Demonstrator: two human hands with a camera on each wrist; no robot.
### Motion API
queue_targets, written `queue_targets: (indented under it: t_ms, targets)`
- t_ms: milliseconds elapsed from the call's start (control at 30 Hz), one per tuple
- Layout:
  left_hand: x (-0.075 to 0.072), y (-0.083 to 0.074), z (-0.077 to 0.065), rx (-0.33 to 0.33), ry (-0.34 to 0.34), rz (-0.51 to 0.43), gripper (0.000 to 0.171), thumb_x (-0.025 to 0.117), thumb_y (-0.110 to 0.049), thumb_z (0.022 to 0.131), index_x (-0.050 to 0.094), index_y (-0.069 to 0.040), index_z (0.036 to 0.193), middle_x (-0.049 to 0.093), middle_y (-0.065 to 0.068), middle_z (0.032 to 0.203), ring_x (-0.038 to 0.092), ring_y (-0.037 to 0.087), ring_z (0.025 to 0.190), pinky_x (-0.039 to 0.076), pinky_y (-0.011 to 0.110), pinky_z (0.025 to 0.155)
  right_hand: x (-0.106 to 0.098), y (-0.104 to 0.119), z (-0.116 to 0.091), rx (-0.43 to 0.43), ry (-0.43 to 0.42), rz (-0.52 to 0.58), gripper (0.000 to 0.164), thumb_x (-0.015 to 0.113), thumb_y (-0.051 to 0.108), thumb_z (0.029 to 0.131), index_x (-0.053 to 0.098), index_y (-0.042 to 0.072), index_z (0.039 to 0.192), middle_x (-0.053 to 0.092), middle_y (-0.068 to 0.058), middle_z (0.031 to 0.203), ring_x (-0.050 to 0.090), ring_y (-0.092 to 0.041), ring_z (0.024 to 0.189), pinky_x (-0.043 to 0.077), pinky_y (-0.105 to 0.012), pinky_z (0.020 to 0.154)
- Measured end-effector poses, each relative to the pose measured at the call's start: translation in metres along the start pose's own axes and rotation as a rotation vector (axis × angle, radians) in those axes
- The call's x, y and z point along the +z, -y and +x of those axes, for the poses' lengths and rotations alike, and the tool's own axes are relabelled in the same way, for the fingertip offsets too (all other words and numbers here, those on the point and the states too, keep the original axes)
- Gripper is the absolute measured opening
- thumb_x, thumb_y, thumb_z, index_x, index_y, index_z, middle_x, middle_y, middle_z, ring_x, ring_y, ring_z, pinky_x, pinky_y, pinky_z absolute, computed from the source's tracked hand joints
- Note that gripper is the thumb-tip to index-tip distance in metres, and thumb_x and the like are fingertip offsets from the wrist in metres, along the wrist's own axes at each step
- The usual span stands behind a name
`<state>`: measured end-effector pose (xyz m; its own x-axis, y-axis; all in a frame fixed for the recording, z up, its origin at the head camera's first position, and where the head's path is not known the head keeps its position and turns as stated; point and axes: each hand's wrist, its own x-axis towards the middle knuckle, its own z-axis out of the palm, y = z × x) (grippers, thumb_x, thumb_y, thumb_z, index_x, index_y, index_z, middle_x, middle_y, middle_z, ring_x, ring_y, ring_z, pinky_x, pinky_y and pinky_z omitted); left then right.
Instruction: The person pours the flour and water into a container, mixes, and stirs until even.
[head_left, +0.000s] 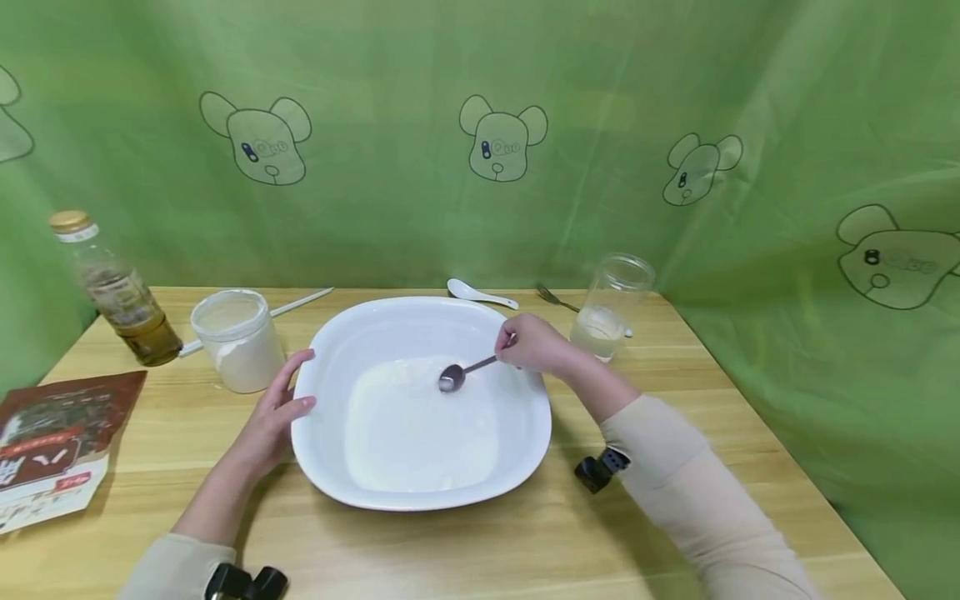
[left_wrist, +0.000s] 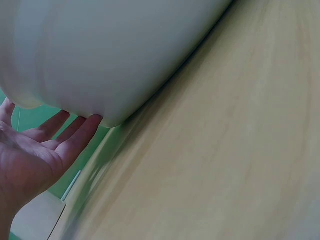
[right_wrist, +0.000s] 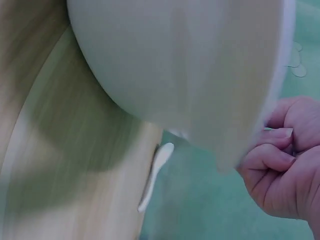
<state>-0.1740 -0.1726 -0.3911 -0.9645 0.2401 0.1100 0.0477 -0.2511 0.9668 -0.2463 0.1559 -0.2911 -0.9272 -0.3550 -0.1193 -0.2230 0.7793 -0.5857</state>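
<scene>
A large white basin [head_left: 322,467] stands on the wooden table with a whitish layer [head_left: 420,425] over its bottom. My left hand [head_left: 273,417] holds the basin's left side, thumb at the rim; in the left wrist view several fingers [left_wrist: 82,137] lie against the outer wall. Over the basin's right part, my right hand [head_left: 532,343] pinches the handle of a small metal spoon [head_left: 452,378]. Its bowl is inside the basin, with something pale in it. In the right wrist view the curled fingers [right_wrist: 267,157] show beside the rim, and the basin hides the spoon.
At left are a jar of white powder [head_left: 243,354], a bottle of brown liquid [head_left: 127,304], a white stick [head_left: 300,301] and a printed packet [head_left: 56,450]. Behind the basin lie a white spoon [head_left: 480,295] and a fork [head_left: 553,297]. A glass [head_left: 603,321] with cloudy liquid stands right.
</scene>
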Motion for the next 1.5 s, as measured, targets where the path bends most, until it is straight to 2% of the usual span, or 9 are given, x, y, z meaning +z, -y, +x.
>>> queue_targets:
  t_ms: [167, 300, 433, 567, 767, 967, 1067, 1267, 1500]
  targets:
    - [0.001, -0.001, 0.0, -0.009, -0.008, 0.006, 0.053, 0.044, -0.007, 0.085, 0.025, -0.024, 0.132, 0.04, 0.012, 0.114, 0.054, 0.02, 0.092, 0.049, 0.038, 0.07, 0.018, 0.01, 0.018, -0.015, -0.022, 0.029, 0.003, 0.059, 0.003, 0.074, 0.058, 0.0, 0.075, 0.051, -0.004, 0.056, 0.046, -0.013, 0.049, 0.038, -0.022, 0.046]
    - [0.001, -0.002, -0.001, -0.012, -0.012, 0.007, 0.053, 0.044, -0.007, 0.085, 0.025, -0.024, 0.132, 0.036, 0.014, 0.117, 0.054, 0.02, 0.093, 0.049, 0.038, 0.071, 0.034, 0.022, 0.025, -0.008, 0.007, 0.118, 0.0, 0.058, 0.002, 0.074, 0.058, 0.002, 0.074, 0.05, -0.004, 0.054, 0.045, -0.013, 0.048, 0.035, -0.021, 0.043]
    - [0.0, -0.002, -0.001, -0.018, -0.014, 0.012, 0.053, 0.044, -0.008, 0.085, 0.025, -0.025, 0.132, 0.033, 0.015, 0.121, 0.053, 0.018, 0.095, 0.049, 0.037, 0.071, 0.047, 0.032, 0.024, 0.004, 0.084, 0.208, 0.003, 0.058, 0.002, 0.076, 0.057, 0.003, 0.074, 0.048, -0.004, 0.052, 0.039, -0.011, 0.044, 0.028, -0.019, 0.038]
    - [0.0, -0.003, -0.001, -0.02, -0.018, 0.018, 0.053, 0.043, -0.009, 0.085, 0.025, -0.025, 0.132, 0.029, 0.017, 0.124, 0.052, 0.017, 0.095, 0.048, 0.036, 0.073, 0.054, 0.038, 0.016, 0.009, 0.195, 0.258, 0.005, 0.058, 0.002, 0.078, 0.057, 0.005, 0.074, 0.046, -0.004, 0.051, 0.035, -0.01, 0.043, 0.025, -0.018, 0.037]
    - [0.0, -0.004, 0.0, -0.02, -0.021, 0.023, 0.053, 0.044, -0.01, 0.085, 0.025, -0.025, 0.132, 0.033, 0.015, 0.121, 0.054, 0.017, 0.093, 0.049, 0.036, 0.071, 0.047, 0.033, -0.002, -0.043, 0.34, 0.25, 0.004, 0.058, 0.001, 0.078, 0.057, 0.004, 0.076, 0.045, -0.004, 0.05, 0.033, -0.01, 0.042, 0.023, -0.018, 0.037]
    - [0.0, -0.003, 0.0, -0.021, -0.028, 0.019, 0.052, 0.044, -0.008, 0.085, 0.026, -0.025, 0.131, 0.039, 0.011, 0.114, 0.055, 0.017, 0.09, 0.05, 0.037, 0.069, 0.022, 0.017, -0.021, -0.097, 0.429, 0.183, 0.003, 0.057, 0.0, 0.076, 0.058, 0.001, 0.078, 0.045, -0.003, 0.051, 0.035, -0.01, 0.044, 0.027, -0.019, 0.041]
    - [0.0, -0.003, 0.0, -0.022, -0.025, 0.015, 0.052, 0.044, -0.008, 0.086, 0.026, -0.025, 0.131, 0.038, 0.012, 0.114, 0.055, 0.018, 0.09, 0.049, 0.037, 0.069, 0.009, 0.008, -0.028, -0.111, 0.41, 0.155, 0.005, 0.057, -0.003, 0.074, 0.057, 0.002, 0.076, 0.044, -0.002, 0.051, 0.038, -0.01, 0.045, 0.029, -0.019, 0.042]
    - [0.001, -0.004, -0.001, -0.021, -0.022, 0.01, 0.052, 0.044, -0.009, 0.085, 0.026, -0.025, 0.132, 0.037, 0.013, 0.116, 0.055, 0.018, 0.091, 0.049, 0.036, 0.07, -0.009, -0.005, -0.027, -0.111, 0.26, 0.105, 0.006, 0.057, -0.005, 0.074, 0.055, 0.001, 0.074, 0.047, -0.002, 0.055, 0.042, -0.011, 0.048, 0.037, -0.021, 0.044]
    - [0.001, -0.002, -0.001, -0.015, -0.012, 0.006, 0.052, 0.043, -0.008, 0.086, 0.026, -0.024, 0.132, 0.038, 0.012, 0.115, 0.054, 0.019, 0.092, 0.049, 0.037, 0.07, 0.0, -0.003, -0.006, -0.007, 0.082, 0.08, 0.004, 0.059, 0.002, 0.076, 0.056, 0.002, 0.079, 0.049, -0.005, 0.056, 0.042, -0.013, 0.049, 0.035, -0.022, 0.045]
